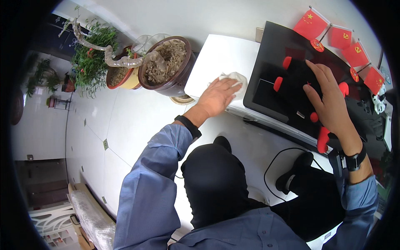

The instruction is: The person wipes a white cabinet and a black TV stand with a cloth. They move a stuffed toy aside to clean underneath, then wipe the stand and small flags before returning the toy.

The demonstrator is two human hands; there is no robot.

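My left hand (220,95) lies palm down on a crumpled white cloth (240,83), pressing it against a white glossy top (229,51). The fingers cover part of the cloth. My right hand (329,97) is at a black soft item with red ends (297,76), perhaps a plush toy, over a black glossy top (272,47). Thumb and fingers sit on either side of its dark body. Its full shape is hard to make out against the black surface.
Small red flags (312,23) on stands and a black-and-white figurine (378,103) line the black top's far edge. A brown plant pot (187,67) with a bare twisted trunk (109,56) stands beside the white top. A black cable (265,168) lies on the floor near my feet.
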